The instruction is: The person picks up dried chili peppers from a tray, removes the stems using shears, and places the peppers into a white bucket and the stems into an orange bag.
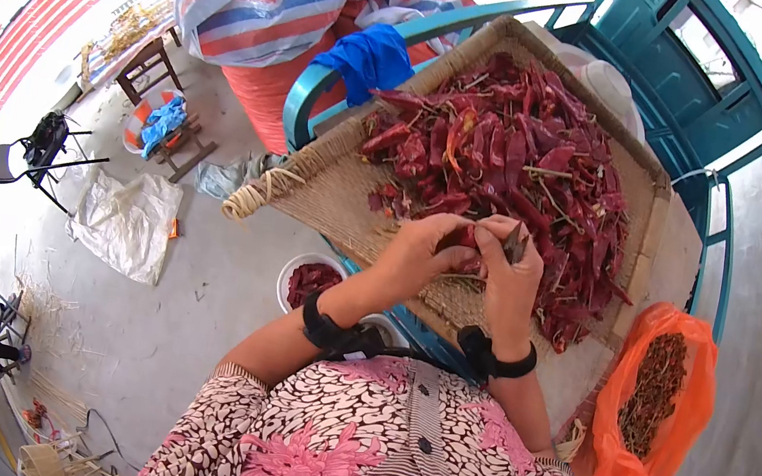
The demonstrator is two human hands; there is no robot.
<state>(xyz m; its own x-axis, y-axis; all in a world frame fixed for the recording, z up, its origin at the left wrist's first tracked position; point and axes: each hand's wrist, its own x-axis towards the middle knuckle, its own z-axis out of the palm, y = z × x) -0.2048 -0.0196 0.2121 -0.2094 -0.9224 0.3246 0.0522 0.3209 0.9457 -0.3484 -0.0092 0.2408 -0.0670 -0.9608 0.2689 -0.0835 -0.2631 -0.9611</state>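
A big heap of dried red chillies (pixel 515 150) lies on a woven tray (pixel 342 167) in front of me. Over the tray's near side, my left hand (pixel 420 256) is closed around a dried red chilli (pixel 461 239). My right hand (pixel 511 284) meets it at the fingertips, pinching a small dark metal tool with a pointed end (pixel 515 243); its exact kind is hidden by the fingers. Both hands are close together at the near edge of the heap.
A teal metal cart (pixel 717 132) supports the tray. At right hangs an orange plastic bag (pixel 617 415) with dry stems and scraps. Below left, a white bucket (pixel 282 282) contains red chillies. Striped sheeting (pixel 277 12), a blue cloth (pixel 369 59) and a black chair (pixel 14 165) are farther off.
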